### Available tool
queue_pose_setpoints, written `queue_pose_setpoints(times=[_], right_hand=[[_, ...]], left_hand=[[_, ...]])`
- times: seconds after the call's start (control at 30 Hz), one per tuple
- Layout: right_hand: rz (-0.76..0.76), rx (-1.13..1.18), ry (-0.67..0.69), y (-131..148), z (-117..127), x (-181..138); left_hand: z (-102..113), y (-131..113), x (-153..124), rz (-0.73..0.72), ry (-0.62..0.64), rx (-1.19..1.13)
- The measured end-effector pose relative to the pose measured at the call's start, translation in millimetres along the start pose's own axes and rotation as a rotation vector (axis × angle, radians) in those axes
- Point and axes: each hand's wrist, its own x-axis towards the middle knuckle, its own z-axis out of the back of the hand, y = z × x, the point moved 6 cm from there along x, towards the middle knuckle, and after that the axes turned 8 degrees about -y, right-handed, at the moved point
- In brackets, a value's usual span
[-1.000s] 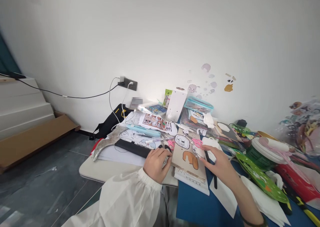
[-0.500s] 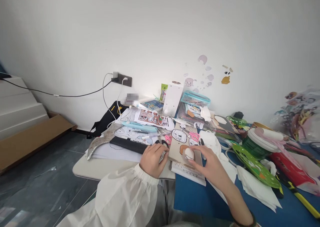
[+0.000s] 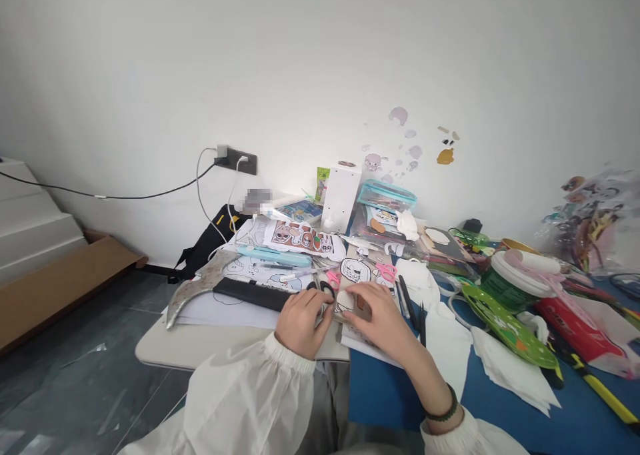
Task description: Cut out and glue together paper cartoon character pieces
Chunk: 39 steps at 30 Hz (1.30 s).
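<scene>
My right hand (image 3: 377, 311) pinches a small white rounded piece (image 3: 345, 300) between thumb and fingers, low over the left side of a grey-brown board (image 3: 361, 252). On that board are cartoon cutouts with black outlines (image 3: 356, 272) and an orange patch (image 3: 362, 303), partly covered by my fingers. My left hand (image 3: 303, 320) is curled at the board's left edge, thumb and fingers together; what they hold, if anything, is hidden. Just behind its fingertips show the black handles of scissors (image 3: 327, 289). A black strip-like handle (image 3: 250, 293) runs leftward from my left hand to a curved metal blade (image 3: 193, 291).
Pink scissors (image 3: 386, 271), black pens (image 3: 407, 301) and white tissues (image 3: 515, 368) lie around the board. At the right are a green fan-shaped piece (image 3: 510, 325), a lidded tub (image 3: 517, 281) and a red pack (image 3: 575, 328). A white box (image 3: 341, 198) stands behind.
My right hand has moved left with the white piece, from the board's middle toward my left hand. My left hand stays nearly in place. The view has shifted slightly.
</scene>
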Motion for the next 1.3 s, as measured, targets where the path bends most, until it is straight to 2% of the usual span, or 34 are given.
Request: queue_pose_setpoints(times=[0.5, 0.63, 0.77, 0.83, 0.93, 1.03, 1.13, 1.2, 1.3], right_hand=[[0.035, -0.026, -0.026, -0.2, -2.1, -1.6], [0.026, -0.037, -0.115, -5.2, 8.0, -6.4], [-0.027, -0.032, -0.24, -17.0, 18.9, -24.4], [-0.048, -0.016, -0.291, -22.5, 19.4, -34.8], [-0.068, 0.021, -0.352, -29.0, 15.4, -45.5], [-0.078, 0.067, -0.386, -33.5, 10.8, -49.2], [-0.09, 0.108, -0.407, -37.2, 9.1, -50.2], [-0.096, 0.131, -0.417, -39.0, 9.2, -50.8], [-0.096, 0.163, -0.421, -39.8, 10.2, -51.5]], left_hand=[[-6.1, -4.5, 6.8, 0.095, 0.11, 0.028], [-3.4, -5.3, 7.3, 0.116, 0.097, 0.026], [3.8, -9.1, 12.1, 0.131, 0.096, 0.021], [8.1, -12.0, 21.9, 0.133, 0.12, 0.022], [7.8, -13.9, 50.9, 0.114, 0.196, 0.053], [-10.4, -9.3, 89.9, 0.074, 0.337, 0.114], [-41.4, -3.2, 123.0, 0.009, 0.487, 0.179], [-62.6, -2.5, 135.6, -0.054, 0.565, 0.213], [-88.3, -4.5, 139.4, -0.151, 0.66, 0.265]])
